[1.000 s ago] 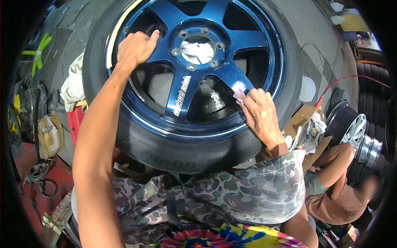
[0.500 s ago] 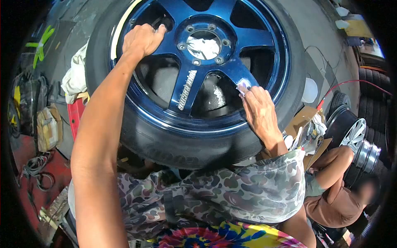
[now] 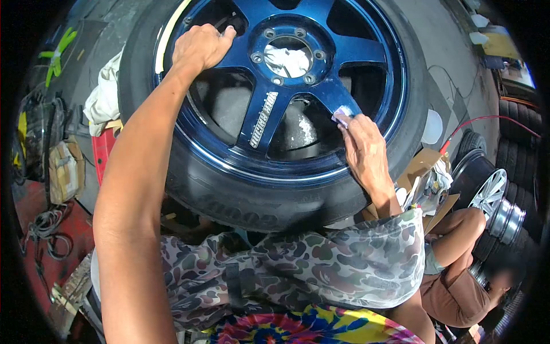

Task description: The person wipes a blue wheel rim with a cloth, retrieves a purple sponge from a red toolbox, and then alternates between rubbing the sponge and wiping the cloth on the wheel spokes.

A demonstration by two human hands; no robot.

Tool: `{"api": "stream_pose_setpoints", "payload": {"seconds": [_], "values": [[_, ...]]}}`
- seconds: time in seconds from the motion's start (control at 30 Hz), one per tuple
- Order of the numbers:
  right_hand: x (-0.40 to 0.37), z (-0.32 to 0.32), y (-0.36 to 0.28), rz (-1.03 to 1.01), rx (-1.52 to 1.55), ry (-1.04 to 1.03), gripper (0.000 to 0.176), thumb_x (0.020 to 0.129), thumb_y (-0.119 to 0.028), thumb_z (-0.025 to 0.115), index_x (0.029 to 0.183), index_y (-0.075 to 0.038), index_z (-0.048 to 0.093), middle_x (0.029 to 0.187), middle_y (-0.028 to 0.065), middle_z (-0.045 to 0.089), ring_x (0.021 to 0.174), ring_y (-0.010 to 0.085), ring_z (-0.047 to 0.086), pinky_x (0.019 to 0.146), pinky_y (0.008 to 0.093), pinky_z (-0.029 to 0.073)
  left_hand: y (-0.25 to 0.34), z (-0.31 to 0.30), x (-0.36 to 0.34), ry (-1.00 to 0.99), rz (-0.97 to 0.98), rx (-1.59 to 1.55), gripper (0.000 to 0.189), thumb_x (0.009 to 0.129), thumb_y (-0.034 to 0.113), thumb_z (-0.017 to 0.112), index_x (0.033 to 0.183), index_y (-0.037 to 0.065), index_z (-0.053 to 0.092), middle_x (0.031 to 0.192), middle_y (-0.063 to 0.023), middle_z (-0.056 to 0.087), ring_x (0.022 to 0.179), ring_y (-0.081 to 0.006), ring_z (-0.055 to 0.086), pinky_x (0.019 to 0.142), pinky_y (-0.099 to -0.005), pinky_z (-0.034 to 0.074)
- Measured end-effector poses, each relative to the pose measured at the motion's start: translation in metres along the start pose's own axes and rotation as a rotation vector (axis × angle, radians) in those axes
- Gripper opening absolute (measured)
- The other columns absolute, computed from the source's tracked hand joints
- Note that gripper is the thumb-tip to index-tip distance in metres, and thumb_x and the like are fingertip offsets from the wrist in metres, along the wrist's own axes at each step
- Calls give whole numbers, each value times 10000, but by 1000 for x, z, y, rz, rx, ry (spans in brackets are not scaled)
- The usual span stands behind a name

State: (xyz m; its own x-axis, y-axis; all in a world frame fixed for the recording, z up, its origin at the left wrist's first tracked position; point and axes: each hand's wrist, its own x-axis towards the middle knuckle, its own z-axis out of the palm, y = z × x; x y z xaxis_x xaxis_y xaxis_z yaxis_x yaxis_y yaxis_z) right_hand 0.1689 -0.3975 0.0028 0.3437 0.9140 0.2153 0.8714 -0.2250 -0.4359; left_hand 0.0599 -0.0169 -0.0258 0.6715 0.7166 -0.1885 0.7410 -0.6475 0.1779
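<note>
A blue alloy wheel (image 3: 260, 123) with a black tire (image 3: 252, 206) fills the space in front of me. My left hand (image 3: 200, 47) is wrapped over the wheel's left spoke, its fingertips hidden in the gap and its thumb along the spoke. My right hand (image 3: 365, 146) pinches a small, folded, whitish-purple piece (image 3: 342, 113) against the lower right spoke. Whether that piece is cloth or abrasive paper I cannot tell. White lettering runs along the bottom spoke, and crumpled white material (image 3: 289, 62) shows through the centre hole.
A cardboard box (image 3: 417, 169) of odds and ends stands right of the tire. Beyond it a person in a brown shirt (image 3: 458, 295) sits by loose rims (image 3: 494, 189) and stacked tires (image 3: 513, 155). A red hose (image 3: 487, 118), a white cloth (image 3: 104, 94) and coiled cable (image 3: 48, 232) lie around.
My right hand and the folded piece have shifted slightly right along with the wheel in view. My left hand keeps its hold on the spoke.
</note>
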Motion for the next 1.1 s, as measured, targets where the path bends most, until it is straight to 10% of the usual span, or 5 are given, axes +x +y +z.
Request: {"api": "stream_pose_setpoints", "payload": {"seconds": [1.1], "values": [[11, -8, 0, 20, -104, -20, 242, 933, -78, 741, 1166, -14, 726, 975, 117, 607, 914, 300, 598, 802, 416, 461, -2, 1, -1, 20, 15, -12, 718, 1000, 612, 477, 1143, -14, 798, 1172, -284, 754, 1144, -438, 721, 1024, -504, 549]]}}
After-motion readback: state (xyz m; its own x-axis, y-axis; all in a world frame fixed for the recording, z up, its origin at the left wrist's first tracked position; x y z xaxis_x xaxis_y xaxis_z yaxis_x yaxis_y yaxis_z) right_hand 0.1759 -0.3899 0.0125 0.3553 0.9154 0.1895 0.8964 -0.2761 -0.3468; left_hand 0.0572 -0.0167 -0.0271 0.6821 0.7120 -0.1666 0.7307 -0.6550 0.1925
